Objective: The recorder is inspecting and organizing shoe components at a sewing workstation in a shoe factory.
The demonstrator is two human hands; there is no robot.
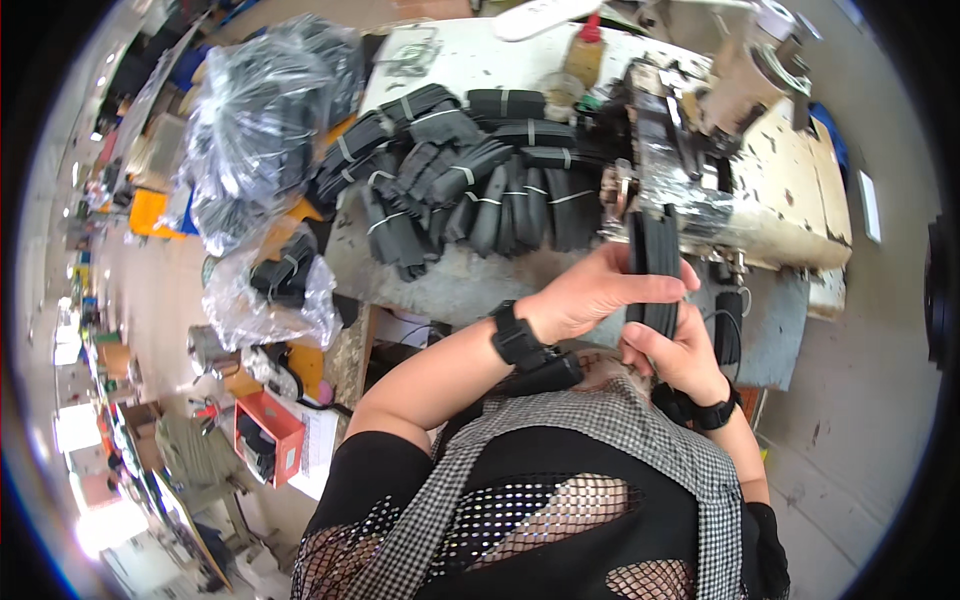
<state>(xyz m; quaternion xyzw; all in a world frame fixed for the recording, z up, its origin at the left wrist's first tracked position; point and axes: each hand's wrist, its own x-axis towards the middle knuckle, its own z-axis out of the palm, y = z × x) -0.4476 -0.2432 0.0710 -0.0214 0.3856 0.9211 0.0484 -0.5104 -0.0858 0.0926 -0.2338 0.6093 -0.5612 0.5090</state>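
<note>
A stack of flat black strips [653, 245] stands upright between my hands, close in front of the machine. My left hand [598, 290] is closed around its left side, thumb across the near face. Lower down, my right hand [682, 345] grips the same stack, its thumb near the bottom end. To the left of the stack, several bundles of black strips [490, 205] lie heaped on the grey worktable [450, 285], tied with thin white bands. Another dark bundle [728, 325] rests to the right of my right hand.
A worn machine [790, 200] occupies the table's right side, with metal parts near the stack. Behind the heap stands a bottle with a red cap [584, 55]. Clear plastic bags of dark pieces [260, 120] sit at the left. A red bin [272, 435] is lower left.
</note>
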